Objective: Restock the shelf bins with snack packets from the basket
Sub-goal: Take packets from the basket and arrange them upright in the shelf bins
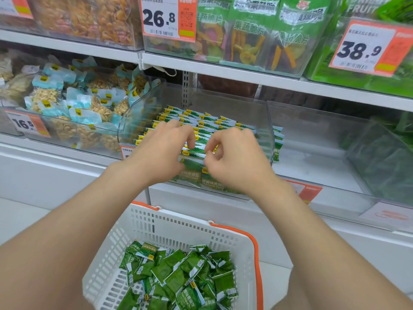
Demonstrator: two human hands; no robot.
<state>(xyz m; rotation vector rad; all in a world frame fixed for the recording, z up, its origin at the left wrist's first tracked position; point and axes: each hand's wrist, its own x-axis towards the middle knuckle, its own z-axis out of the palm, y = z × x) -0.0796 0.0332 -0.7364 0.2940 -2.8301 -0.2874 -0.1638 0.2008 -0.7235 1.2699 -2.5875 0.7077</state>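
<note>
Hands: you had two in view, both reaching over the front edge of the middle bin.
Left hand: your fingers were bent down with the tips on the packet tops near the bin's front edge. The thumb was hidden, so I cannot tell whether you gripped anything.
Right hand: your thumb and forefinger were pinched together on the top edge of one of the shelved packets, just beside your left fingertips.
Middle bin: one clear bin on the lower shelf, its front wall hidden behind your wrists.
Shelved packets: green with yellow labels, they stood upright in rows from the back of the bin to its front edge, too many and too tightly packed to count.
Basket: one white basket with orange handles sat below your forearms.
Basket packets: a loose heap of the same green packets lay across the basket's floor, too tangled to count.
Left bin: one clear bin of blue-topped nut packets, touching the middle bin's left wall.
Price tags: three were readable, 26.8, 38.9 and 16.5.
Crisp bags: three green ones stood side by side in the upper bin.
</note>
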